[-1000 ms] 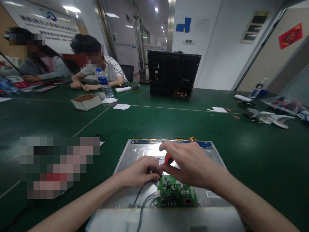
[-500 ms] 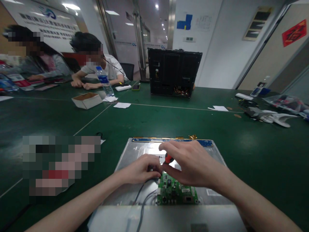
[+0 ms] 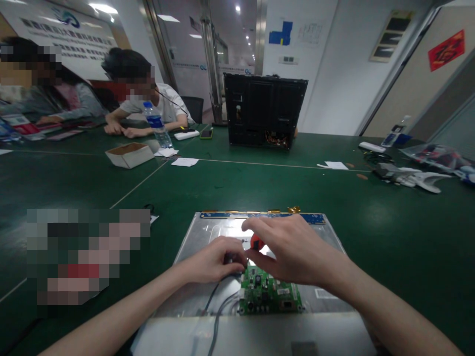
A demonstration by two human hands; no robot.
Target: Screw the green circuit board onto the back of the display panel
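My right hand (image 3: pixel 297 247) is curled around the red handle of a screwdriver (image 3: pixel 256 242); the tool's tip is hidden. Fingers pinched, my left hand (image 3: pixel 218 259) sits just beside it, at the upper left corner of a green circuit board (image 3: pixel 270 295). Whatever lies between the left fingertips cannot be made out. The board rests on the silvery back of a flat display panel (image 3: pixel 189 249). Along the panel's far edge runs a narrow blue circuit strip (image 3: pixel 313 218). A grey cable (image 3: pixel 217 321) leads from the board's left side toward me.
Ahead on the green table (image 3: pixel 230 188) stands a black monitor housing (image 3: pixel 265 109). To the left are a white box (image 3: pixel 129 155), a water bottle (image 3: pixel 156 126) and two seated people. Grey-white parts (image 3: pixel 408 175) and a plastic bag (image 3: pixel 434 155) lie at right.
The red screwdriver handle looks slightly turned, with a dark part now showing on it. Both hands keep their places at the board. The whole view has shifted a little.
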